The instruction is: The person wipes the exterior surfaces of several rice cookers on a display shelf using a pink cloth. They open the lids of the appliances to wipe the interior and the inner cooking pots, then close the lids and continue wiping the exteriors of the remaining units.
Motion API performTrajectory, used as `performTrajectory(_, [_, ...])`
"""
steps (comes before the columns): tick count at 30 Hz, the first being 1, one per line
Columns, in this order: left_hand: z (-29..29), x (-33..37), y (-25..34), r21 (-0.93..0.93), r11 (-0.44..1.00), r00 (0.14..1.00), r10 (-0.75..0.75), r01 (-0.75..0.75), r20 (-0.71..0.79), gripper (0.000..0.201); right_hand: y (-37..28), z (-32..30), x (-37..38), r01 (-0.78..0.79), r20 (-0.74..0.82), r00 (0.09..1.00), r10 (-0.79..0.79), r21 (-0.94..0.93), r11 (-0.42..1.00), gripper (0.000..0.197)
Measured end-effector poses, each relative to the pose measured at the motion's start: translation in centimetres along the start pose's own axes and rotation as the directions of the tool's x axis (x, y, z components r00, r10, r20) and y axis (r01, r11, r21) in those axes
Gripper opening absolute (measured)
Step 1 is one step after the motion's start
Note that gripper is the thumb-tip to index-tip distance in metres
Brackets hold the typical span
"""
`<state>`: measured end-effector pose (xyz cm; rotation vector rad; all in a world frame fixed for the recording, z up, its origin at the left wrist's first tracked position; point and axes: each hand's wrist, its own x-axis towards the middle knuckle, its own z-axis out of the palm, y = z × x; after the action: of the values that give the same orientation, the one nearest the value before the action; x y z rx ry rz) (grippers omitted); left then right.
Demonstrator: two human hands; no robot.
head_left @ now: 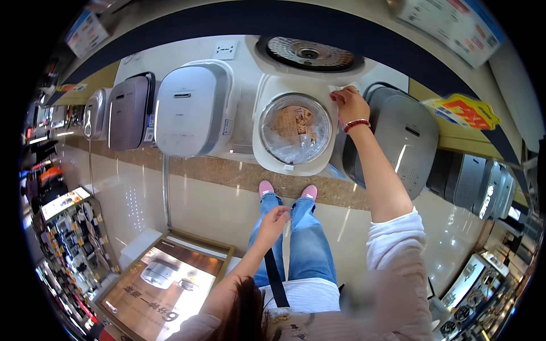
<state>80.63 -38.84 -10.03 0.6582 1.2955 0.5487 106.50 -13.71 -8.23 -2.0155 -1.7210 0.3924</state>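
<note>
In front of me a white rice cooker [263, 157] stands with its lid [364, 67] raised, the perforated metal inner side showing. Clear plastic wrap [304, 146] and a brown printed packet [293, 122] lie in its round metal pot. At the cooker's back right edge is my right hand [350, 107], a red bracelet on the wrist. Its fingers are curled in, and whatever they hold is too small to make out. Low before my legs hangs my left hand [273, 223], fingertips drawn together; I cannot tell what is between them.
Closed cookers flank the open one: a silver one [187, 108] and a grey-purple one [126, 112] on the left, a dark grey one [398, 142] on the right. A shelf edge [318, 20] runs overhead. Behind me on the left is a framed sign [165, 284].
</note>
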Motion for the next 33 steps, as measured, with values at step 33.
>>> performTrajectory(33, [-1.2, -1.7, 3.5, 0.022, 0.994, 0.994, 0.108, -0.109, 0.025, 0.034, -9.8, 3.5, -26.3, -0.491, 0.305, 0.871, 0.385, 0.518, 0.701, 0.016])
